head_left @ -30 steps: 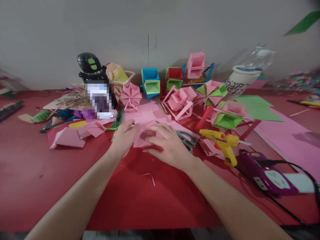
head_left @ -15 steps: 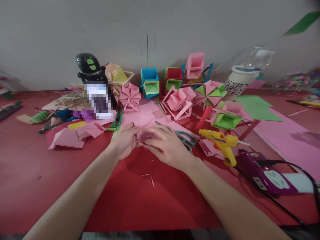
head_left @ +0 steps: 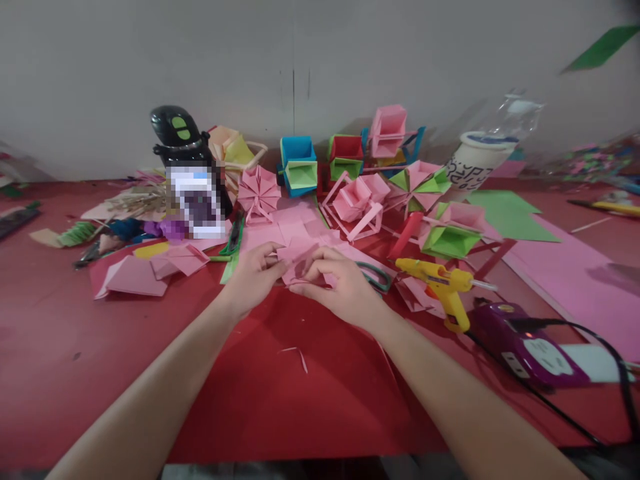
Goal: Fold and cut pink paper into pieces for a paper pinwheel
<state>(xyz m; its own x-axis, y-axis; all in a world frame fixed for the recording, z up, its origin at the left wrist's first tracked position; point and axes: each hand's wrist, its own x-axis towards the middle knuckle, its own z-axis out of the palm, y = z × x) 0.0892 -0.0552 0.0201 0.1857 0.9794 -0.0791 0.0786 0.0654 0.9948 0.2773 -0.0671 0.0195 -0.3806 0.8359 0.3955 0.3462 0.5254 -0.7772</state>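
Between my two hands is a folded piece of pink paper [head_left: 296, 261], partly covered by fingers. My left hand [head_left: 254, 277] pinches its left edge between thumb and fingers. My right hand [head_left: 340, 283] grips the right side, fingers curled over the top and thumb at the lower edge. Just beyond the right hand lie scissors with dark green handles [head_left: 375, 275], their blades hidden. Pink paper sheets [head_left: 285, 220] lie behind the hands. A thin pink paper scrap [head_left: 300, 357] rests on the red table [head_left: 295, 413] in front.
A yellow glue gun [head_left: 445, 287] and a purple power socket [head_left: 537, 350] with a black cable stand at the right. Along the wall are several folded-paper models [head_left: 300, 167]. A black phone holder [head_left: 177, 143] and folded pink pieces [head_left: 140, 275] are at the left.
My right hand's fingers have drawn back and curled, so more of the pink paper shows. The scissors are more covered by that hand. My left hand has barely moved.
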